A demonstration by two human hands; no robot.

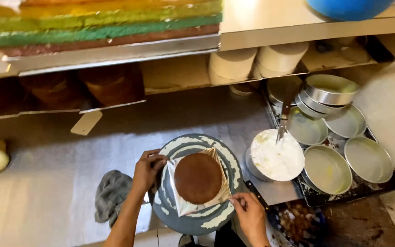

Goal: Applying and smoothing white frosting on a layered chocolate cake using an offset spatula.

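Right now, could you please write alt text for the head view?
Two hands, left hand and right hand, grip a shiny square board bearing a round brown cake on a grey round turntable, beside a white icing bowl.

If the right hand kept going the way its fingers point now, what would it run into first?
The right hand points up-left at the silver cake board, whose corner its fingers already pinch. Straight on, it would likely meet the brown round cake first; height is unclear.
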